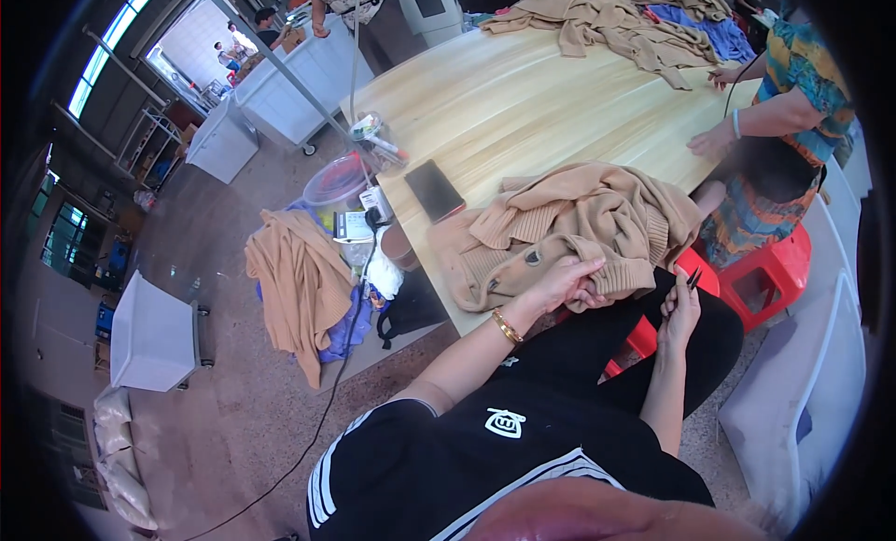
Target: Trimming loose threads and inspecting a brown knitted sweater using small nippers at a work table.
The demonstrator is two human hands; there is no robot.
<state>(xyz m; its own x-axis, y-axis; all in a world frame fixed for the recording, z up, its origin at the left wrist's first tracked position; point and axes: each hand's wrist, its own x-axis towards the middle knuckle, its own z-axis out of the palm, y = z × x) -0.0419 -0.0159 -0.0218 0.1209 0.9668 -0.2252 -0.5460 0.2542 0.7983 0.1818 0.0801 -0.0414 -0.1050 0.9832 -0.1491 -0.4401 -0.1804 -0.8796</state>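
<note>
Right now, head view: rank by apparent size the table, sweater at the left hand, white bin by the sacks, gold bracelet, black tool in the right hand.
1. Table
2. Sweater
3. White bin
4. Gold bracelet and black tool: not ranked apart, since the right hand hides part of the tool.

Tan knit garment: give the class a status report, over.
Left hand gripping tan knit garment. Right hand holding small dark pointed tool. Garment bunched at edge of table. Dark flat object alongside, clear of hands.
</note>
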